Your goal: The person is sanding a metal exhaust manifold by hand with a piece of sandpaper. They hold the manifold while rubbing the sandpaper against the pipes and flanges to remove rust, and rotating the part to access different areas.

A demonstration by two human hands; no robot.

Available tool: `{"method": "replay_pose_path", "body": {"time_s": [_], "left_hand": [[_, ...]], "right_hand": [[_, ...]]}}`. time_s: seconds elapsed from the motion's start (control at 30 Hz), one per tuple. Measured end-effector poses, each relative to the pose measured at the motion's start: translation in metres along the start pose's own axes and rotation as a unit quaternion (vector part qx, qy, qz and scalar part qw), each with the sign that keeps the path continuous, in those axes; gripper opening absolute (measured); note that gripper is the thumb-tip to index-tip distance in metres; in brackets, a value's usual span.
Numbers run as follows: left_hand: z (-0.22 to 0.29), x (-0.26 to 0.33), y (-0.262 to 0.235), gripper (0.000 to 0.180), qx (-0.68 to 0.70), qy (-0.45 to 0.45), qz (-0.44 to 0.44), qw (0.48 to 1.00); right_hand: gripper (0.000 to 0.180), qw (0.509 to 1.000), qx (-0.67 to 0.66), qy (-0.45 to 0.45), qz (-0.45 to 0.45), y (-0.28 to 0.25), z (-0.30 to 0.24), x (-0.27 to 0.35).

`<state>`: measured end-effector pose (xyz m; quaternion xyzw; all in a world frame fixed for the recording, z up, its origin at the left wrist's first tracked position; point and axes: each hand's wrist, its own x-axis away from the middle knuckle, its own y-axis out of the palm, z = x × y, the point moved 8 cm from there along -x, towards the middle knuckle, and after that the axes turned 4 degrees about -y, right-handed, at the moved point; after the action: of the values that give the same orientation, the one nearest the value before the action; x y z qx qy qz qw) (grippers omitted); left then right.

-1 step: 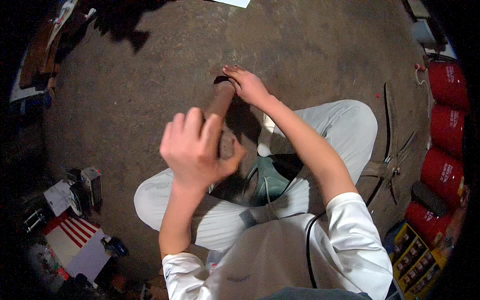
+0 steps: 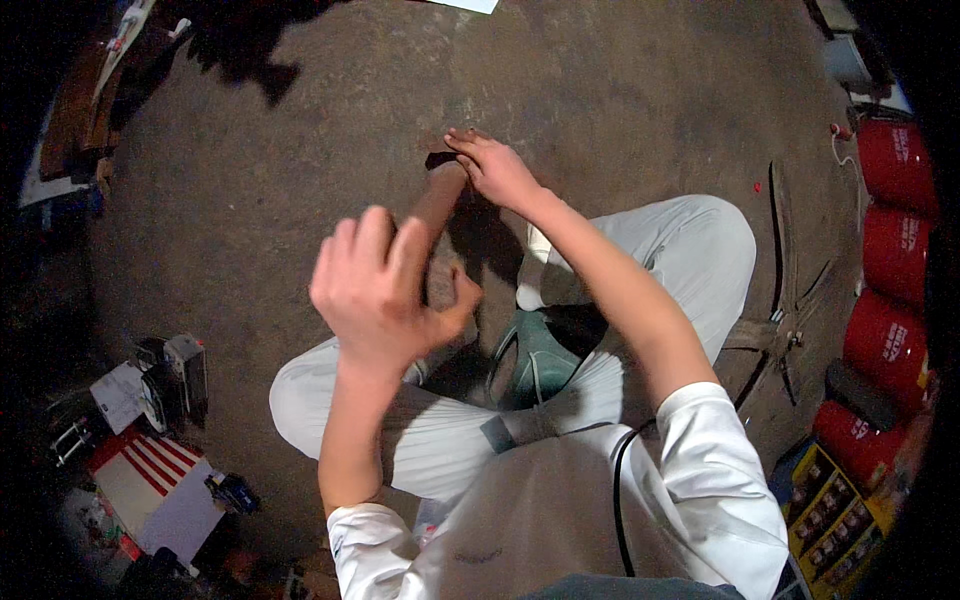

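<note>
My right hand (image 2: 497,172) stretches its fingers at the far end of a brown stick (image 2: 437,205); I can't tell whether it grasps it. The stick runs back toward my blurred left hand (image 2: 375,285), thumb apart from bent fingers, its hold hidden. My knees (image 2: 705,240) flank both arms; brown floor (image 2: 620,110) spreads ahead, a star-shaped base (image 2: 785,330) to the right.

Long brown piece (image 2: 440,200) slants between left hand (image 2: 370,290) and right hand (image 2: 500,172)
</note>
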<state>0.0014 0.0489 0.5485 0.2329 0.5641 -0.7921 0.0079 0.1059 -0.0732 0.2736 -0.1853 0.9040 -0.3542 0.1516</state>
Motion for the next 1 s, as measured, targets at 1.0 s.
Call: {"method": "replay_pose_path", "body": {"time_s": [1.0], "left_hand": [[-0.023, -0.037, -0.021, 0.037, -0.029, 0.005, 0.069, 0.997]], "right_hand": [[0.035, 0.999, 0.024, -0.034, -0.034, -0.008, -0.005, -0.042]]}}
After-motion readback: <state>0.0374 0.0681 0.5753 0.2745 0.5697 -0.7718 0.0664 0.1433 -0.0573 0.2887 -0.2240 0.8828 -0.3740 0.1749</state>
